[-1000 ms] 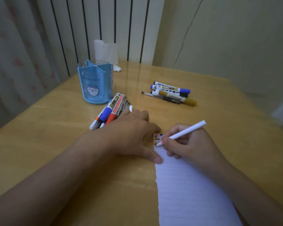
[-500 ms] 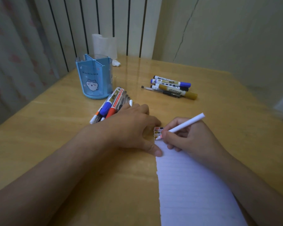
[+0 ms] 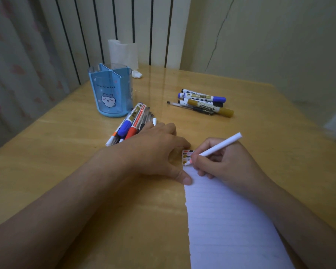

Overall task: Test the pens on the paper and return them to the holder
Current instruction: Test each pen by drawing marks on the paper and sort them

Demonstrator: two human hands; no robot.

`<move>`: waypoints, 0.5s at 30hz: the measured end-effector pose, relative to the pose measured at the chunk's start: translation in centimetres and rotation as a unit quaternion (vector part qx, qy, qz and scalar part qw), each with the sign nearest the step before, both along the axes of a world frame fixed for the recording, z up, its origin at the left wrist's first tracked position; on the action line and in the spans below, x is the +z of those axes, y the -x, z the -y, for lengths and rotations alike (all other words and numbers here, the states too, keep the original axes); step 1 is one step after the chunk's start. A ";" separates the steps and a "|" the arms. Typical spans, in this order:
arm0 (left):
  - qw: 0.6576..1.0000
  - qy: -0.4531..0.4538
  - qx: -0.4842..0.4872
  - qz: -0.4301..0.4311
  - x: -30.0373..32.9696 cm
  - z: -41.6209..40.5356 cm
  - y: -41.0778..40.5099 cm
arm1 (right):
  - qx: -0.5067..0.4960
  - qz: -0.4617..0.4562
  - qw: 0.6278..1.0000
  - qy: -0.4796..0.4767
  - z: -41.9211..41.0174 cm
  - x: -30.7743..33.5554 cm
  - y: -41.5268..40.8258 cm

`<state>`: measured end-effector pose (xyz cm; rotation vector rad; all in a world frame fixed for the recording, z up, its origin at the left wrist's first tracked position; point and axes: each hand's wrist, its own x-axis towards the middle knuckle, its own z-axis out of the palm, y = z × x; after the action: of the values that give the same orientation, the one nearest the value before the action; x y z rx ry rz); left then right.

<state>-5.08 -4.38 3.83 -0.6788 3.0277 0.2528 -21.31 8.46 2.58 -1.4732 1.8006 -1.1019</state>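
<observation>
Head view, only cam. Right hand (image 3: 229, 164) pinches a white pen (image 3: 214, 149) in a writing grip, fingers curled round the barrel, pinkish tip down on the top left corner of the lined paper (image 3: 231, 226), right by a patch of small colour marks (image 3: 187, 154). Pen's back end slants up and to the right.

Left hand (image 3: 155, 152) lies palm-down w/ fingers loosely spread, holding nothing; thumb tip touches the paper's left edge, fingers rest near the top corner. It covers part of that corner, so how much of the paper sits under it I can't tell. Left forearm runs in from bottom left, right forearm lies across the paper's right side.

Just behind the left hand: a bunch of pens (image 3: 133, 123) lying side by side, blue-cap and red-cap markers on top, near ends hidden by the knuckles. Blue holder (image 3: 111, 90) w/ a cartoon face stands upright just beyond that bunch, dividers visible, no pens seen inside.

Further right, well apart from both hands: second group of markers (image 3: 202, 101), blue, black, gold caps, plus a thin black pen. Tissue roll (image 3: 122, 53) stands behind the holder, crumpled scrap (image 3: 137, 74) beside it. Wooden table (image 3: 47, 152) under all. Curtain (image 3: 17, 65) at left.
</observation>
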 end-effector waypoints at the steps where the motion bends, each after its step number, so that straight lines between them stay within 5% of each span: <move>1: 1.000 0.000 0.000 -0.001 0.0 0.0 0.0 | -0.002 -0.002 1.000 -0.001 0.0 0.0 0.0; 15: 1.000 0.005 -0.004 -0.004 0.0 0.0 -0.1 | 0.003 0.007 1.000 -0.002 -0.1 0.1 0.0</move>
<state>-4.99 -4.34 3.82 -0.6691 3.0415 0.2398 -21.34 8.54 2.67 -1.4648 1.7858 -1.1021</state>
